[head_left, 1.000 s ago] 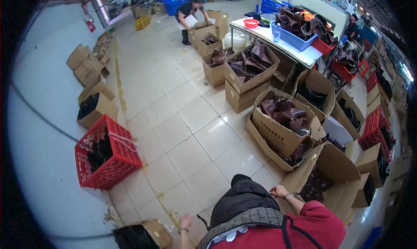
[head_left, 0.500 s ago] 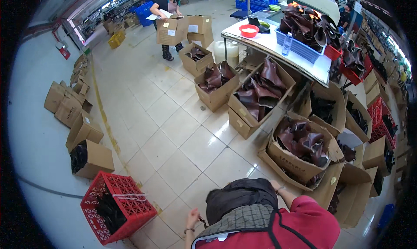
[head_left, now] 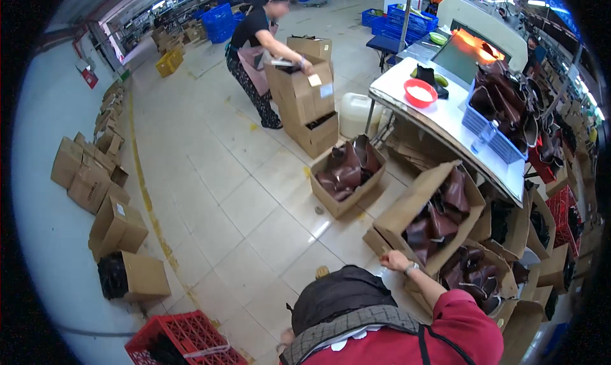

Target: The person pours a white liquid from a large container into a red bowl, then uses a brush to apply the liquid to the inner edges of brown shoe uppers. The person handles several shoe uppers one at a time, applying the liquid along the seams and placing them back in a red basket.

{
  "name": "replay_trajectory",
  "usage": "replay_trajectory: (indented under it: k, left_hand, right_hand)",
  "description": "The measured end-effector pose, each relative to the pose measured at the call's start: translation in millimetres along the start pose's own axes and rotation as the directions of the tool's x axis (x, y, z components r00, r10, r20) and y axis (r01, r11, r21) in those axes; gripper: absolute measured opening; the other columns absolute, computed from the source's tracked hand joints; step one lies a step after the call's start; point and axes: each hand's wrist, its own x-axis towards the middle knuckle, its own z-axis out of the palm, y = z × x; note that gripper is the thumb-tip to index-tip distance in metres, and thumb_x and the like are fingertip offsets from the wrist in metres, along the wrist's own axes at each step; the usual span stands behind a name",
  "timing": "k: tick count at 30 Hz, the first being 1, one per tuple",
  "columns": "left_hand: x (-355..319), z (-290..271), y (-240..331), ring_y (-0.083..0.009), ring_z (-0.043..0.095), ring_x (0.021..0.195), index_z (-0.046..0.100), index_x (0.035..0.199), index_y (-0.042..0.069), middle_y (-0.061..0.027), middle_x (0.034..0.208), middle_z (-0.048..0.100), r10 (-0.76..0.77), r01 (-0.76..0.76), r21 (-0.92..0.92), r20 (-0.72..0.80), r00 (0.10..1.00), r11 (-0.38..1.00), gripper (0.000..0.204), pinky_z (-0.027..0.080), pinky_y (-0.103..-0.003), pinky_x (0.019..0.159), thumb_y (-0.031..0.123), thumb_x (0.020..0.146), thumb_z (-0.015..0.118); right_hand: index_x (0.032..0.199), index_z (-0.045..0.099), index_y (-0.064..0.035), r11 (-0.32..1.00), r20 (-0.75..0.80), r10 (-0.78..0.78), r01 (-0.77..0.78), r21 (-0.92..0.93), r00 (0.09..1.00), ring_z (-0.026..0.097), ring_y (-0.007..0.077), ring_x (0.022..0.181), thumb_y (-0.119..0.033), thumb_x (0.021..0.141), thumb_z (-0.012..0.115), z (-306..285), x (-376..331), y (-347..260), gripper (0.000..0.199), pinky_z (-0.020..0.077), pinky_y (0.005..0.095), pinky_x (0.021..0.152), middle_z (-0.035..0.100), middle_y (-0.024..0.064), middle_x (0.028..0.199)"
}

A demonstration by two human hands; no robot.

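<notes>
The right hand rests, fingers curled, on the edge of a tilted carton of dark brown leather. The left hand, below the carton, is mostly hidden; its grip is unclear.

Bright, even overhead light, with strong fisheye warping.

You get glare patches on the pale floor tiles and only soft, short shadows under the boxes; straight lines bow toward the black rim, and the far background and the standing person look blurred.
</notes>
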Motion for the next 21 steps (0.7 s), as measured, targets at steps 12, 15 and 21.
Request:
replay_trajectory:
  k: [12,15,21]
  left_hand:
    - [207.5,-159.0,501.0,-0.0127,0.062,0.061,0.056,0.131,0.005,-0.0044,0.081,0.065,0.344,-0.352,0.038,-0.330,0.879,0.935,0.045,0.051,-0.027,0.047,0.005,0.086,0.058]
    - [236.0,-145.1,526.5,-0.0175,0.068,0.069,0.052,0.134,0.006,-0.0077,0.094,0.068,0.273,-0.268,0.058,-0.128,0.953,0.962,0.048,0.055,-0.031,0.053,0.008,0.087,0.063]
    - [315.9,-86.4,539.9,-0.0174,0.068,0.072,0.057,0.129,0.005,-0.0098,0.099,0.071,0.426,-0.509,0.297,0.302,0.853,0.808,0.039,0.056,-0.029,0.059,0.012,0.091,0.062]
  right_hand:
    - [0.082,0.067,-0.0047,-0.001,0.167,0.685,-0.228,0.974,0.709,0.063,0.0191,0.052,-0.025,0.092,0.065,-72.9,244.8,12.9,0.023,0.0513,0.0318,0.043,0.066,0.0084,0.067]
    - [0.074,0.061,-0.0087,-0.162,0.112,0.714,0.008,0.987,0.692,0.059,0.0179,0.049,-0.024,0.095,0.057,-127.5,320.7,37.4,0.026,0.0495,0.0318,0.043,0.062,0.0059,0.062]
    - [0.081,0.061,-0.0115,-0.218,-0.112,0.755,0.409,0.886,0.646,0.058,0.0115,0.058,-0.027,0.097,0.064,-291.0,459.9,57.0,0.022,0.0490,0.0260,0.050,0.061,-0.0003,0.070]
